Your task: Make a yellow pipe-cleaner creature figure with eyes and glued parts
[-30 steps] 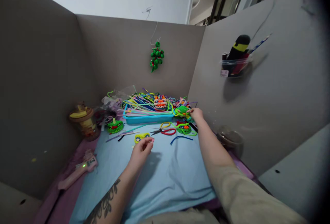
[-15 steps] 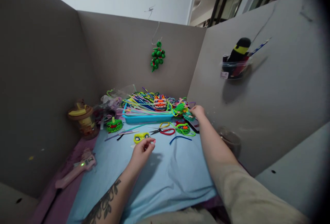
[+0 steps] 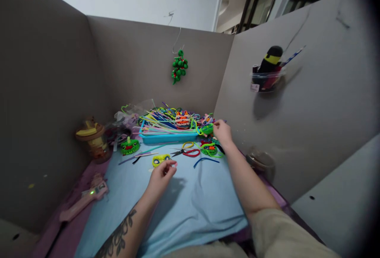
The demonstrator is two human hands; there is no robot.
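My left hand is closed in a pinch on a small pink piece, above the blue cloth. Just behind it lies a yellow fuzzy pipe-cleaner piece with blue rings, partly hidden by the fingers. My right hand reaches to the right end of the tray, its fingers closed against the edge of a green pipe-cleaner figure. What sits between those fingertips is hidden. Below it, another green figure with orange and red parts rests on the cloth, beside red-and-yellow-handled scissors.
A blue tray full of pipe cleaners stands at the back. A green figure, a lidded cup and a pink glue gun are at left. A clear jar stands at right, against the grey panel.
My right hand has moved left and toward me, from beside the teal figure to the green figure. My left hand keeps its pinch on the pink piece. The view has shifted slightly.
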